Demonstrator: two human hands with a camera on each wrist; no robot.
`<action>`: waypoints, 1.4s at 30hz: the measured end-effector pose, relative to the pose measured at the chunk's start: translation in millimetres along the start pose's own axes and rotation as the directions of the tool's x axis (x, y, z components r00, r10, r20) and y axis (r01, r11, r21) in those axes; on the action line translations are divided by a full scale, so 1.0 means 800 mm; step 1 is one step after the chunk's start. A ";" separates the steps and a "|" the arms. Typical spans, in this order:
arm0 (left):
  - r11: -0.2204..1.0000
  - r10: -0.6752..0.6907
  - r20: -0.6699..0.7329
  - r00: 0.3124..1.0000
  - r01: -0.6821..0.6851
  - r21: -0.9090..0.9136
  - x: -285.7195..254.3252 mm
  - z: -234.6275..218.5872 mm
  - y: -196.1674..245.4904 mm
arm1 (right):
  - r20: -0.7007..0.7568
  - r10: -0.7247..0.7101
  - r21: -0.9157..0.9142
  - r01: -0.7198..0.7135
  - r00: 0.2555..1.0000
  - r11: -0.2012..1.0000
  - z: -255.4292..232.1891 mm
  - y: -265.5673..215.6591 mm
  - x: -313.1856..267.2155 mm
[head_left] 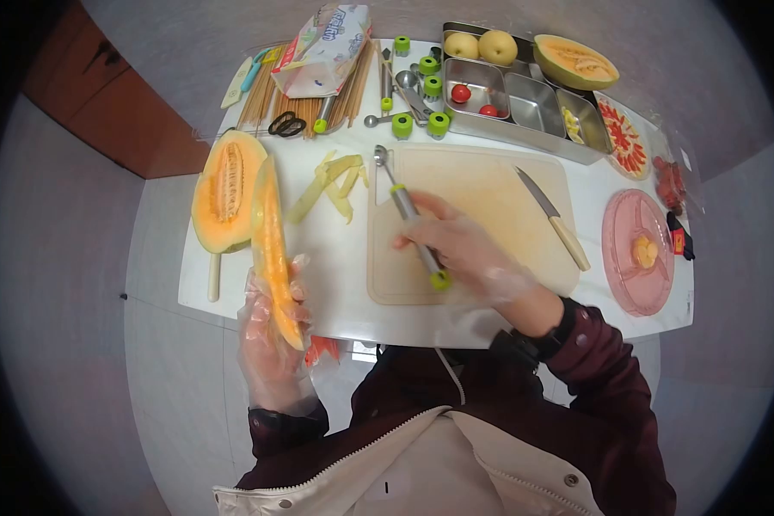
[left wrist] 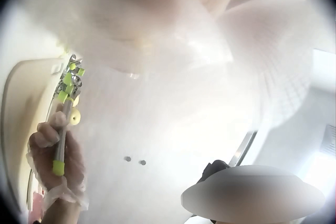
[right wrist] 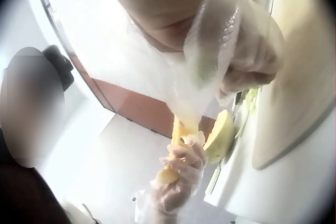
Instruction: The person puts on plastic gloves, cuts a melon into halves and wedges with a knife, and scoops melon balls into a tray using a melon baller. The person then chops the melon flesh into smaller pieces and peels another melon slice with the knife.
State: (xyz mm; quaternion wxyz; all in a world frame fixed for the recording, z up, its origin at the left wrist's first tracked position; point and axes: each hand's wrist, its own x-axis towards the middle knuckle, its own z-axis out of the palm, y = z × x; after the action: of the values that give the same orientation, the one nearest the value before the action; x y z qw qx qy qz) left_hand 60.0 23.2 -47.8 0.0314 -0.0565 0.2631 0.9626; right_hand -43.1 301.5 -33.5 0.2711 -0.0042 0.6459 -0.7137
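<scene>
My left hand, in a clear plastic glove, grips a long wedge of orange melon upright near the table's front left edge. In my gloved right hand is a melon baller with a metal handle and green end, held over the cutting board. Its small scoop points away from me, apart from the wedge. In the left wrist view, the right hand has its fingers curled round the handle. Half a melon lies left of the wedge, and pale green peel strips lie between wedge and board.
A knife lies on the board's right side. Beyond it are a pink divided plate holding orange melon pieces and a metal tray with compartments. Green-ended tools, skewers and a bag line the back.
</scene>
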 end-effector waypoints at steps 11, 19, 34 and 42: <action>1.000 -0.018 0.037 0.999 0.018 0.009 -0.002 -0.009 -0.003 | -0.151 -0.464 -0.427 0.365 0.873 0.827 0.041 -0.016 0.111; 0.996 -0.068 0.066 0.995 0.065 0.059 -0.020 0.000 -0.002 | -0.039 -0.572 -0.824 0.297 0.819 0.482 0.017 -0.018 0.274; 0.997 -0.018 -0.035 0.999 0.021 0.070 -0.020 -0.001 0.000 | -0.208 -0.498 -0.797 0.150 0.842 0.586 0.024 -0.078 0.261; 0.951 0.014 -0.075 0.997 0.010 0.308 -0.013 0.027 -0.009 | 0.138 -0.638 -0.737 0.509 0.758 0.445 -0.007 -0.132 0.120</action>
State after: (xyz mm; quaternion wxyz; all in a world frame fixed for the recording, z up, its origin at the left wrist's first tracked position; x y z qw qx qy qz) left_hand 68.6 40.0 -31.4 0.0288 -0.0873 0.4110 0.9070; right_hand -167.4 271.1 30.2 -0.0657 -0.2748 0.8548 -0.4353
